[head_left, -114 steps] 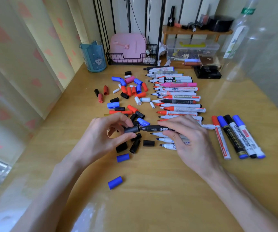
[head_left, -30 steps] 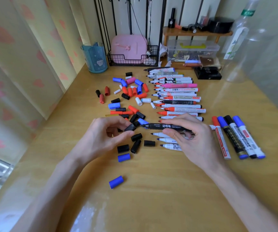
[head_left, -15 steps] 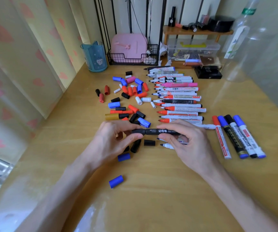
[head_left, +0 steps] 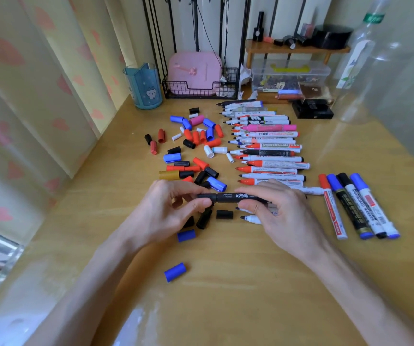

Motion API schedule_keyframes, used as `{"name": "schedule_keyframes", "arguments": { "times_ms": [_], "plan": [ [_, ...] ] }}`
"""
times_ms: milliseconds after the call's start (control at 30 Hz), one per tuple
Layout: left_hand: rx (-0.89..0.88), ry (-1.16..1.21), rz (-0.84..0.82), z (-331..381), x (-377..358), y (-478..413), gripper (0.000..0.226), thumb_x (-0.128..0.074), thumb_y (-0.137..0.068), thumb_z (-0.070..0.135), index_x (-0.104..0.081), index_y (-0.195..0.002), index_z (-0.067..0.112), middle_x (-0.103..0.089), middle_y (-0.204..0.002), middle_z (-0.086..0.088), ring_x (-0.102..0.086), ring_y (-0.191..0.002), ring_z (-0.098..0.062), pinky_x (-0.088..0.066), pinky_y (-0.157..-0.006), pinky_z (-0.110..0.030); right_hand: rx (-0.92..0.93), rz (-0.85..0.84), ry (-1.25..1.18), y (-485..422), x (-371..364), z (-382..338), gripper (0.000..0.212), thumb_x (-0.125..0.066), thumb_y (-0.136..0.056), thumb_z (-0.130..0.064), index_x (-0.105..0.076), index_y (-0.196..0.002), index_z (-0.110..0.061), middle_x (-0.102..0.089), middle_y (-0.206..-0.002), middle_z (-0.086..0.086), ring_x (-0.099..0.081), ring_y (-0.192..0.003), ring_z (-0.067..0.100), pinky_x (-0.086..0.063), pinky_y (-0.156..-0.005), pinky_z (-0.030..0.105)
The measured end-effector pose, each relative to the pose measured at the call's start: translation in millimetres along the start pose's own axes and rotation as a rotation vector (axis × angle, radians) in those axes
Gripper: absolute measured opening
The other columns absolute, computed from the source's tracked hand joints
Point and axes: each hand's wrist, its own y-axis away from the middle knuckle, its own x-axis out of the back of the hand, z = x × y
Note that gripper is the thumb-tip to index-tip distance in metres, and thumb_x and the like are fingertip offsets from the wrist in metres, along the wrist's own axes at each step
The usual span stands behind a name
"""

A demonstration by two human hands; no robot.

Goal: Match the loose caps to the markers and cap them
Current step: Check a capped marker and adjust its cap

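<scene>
1. Black marker (head_left: pixel 235 197): held level just above the table (head_left: pixel 250 290), near the middle, running left to right between the two hands. Its print faces up.
2. Black cap (head_left: pixel 207 196): sits on the marker's left end. I cannot tell whether it is pushed fully home.
3. Left hand (head_left: pixel 173 208): thumb and fingers pinch the cap. It is placed, I judge, to press the cap rightward along the barrel.
4. Right hand (head_left: pixel 275 211): fingers curl round the right half of the barrel, most likely to brace it against that push.
5. Loose caps (head_left: pixel 202 137): red, blue, black, white and one pink, scattered beyond the left hand. They lie mostly singly, so each colour can be read.
6. Uncapped markers (head_left: pixel 270 153): a row stacked from far to near beyond the right hand. The tips point left towards the caps, which keeps the tip colours on show for matching.
7. Capped markers (head_left: pixel 350 206): four lie side by side at the right, apart from the row. This looks like the finished lot.
8. Black caps (head_left: pixel 224 214): a few lie on the table just under the hands, probably candidates pulled close.
9. Blue caps (head_left: pixel 175 272): two lie nearer, left of centre, apart from the rest and unmatched.
</scene>
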Motion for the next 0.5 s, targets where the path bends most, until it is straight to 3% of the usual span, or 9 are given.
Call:
{"name": "schedule_keyframes", "arguments": {
  "times_ms": [133,267,400,500],
  "plan": [
    [0.124,-0.043,0.046,-19,24,2,0.012,-0.073,-0.095,0.036,-0.08,-0.104,0.034,-0.077,-0.088,0.011,-0.067,-0.078,-0.019,-0.054,-0.07,-0.041,0.089,0.166,0.138,0,11,6,0.023,-0.079,-0.088,-0.004,-0.08,-0.108,-0.015,-0.073,-0.098,-0.012,-0.059,-0.091,0.017,-0.049,-0.086,0.026],
    [0.094,-0.217,0.03,-31,31,2,0.014,-0.076,-0.091,0.037,-0.077,-0.104,0.041,-0.072,-0.1,0.018,-0.065,-0.095,-0.009,-0.041,-0.074,-0.013,0.046,0.177,0.14,-1,11,9,0.024,-0.079,-0.089,-0.008,-0.08,-0.111,-0.016,-0.074,-0.102,-0.011,-0.06,-0.095,0.015,-0.049,-0.089,0.025],
    [0.073,-0.242,0.0,-33,25,3,0.014,-0.077,-0.09,0.036,-0.077,-0.103,0.04,-0.069,-0.103,0.017,-0.064,-0.102,-0.01,-0.054,-0.089,-0.04,0.027,0.158,0.153,1,8,7,0.021,-0.078,-0.091,-0.014,-0.079,-0.112,-0.016,-0.073,-0.101,-0.011,-0.061,-0.095,0.016,-0.048,-0.089,0.027],
    [0.069,-0.239,0.026,-32,22,3,0.013,-0.078,-0.09,0.035,-0.078,-0.102,0.037,-0.07,-0.101,0.017,-0.065,-0.099,-0.01,-0.055,-0.087,-0.039,0.006,0.162,0.145,0,10,8,0.021,-0.077,-0.092,-0.016,-0.079,-0.113,-0.017,-0.074,-0.102,-0.01,-0.063,-0.098,0.017,-0.049,-0.09,0.029]
  ]
}}
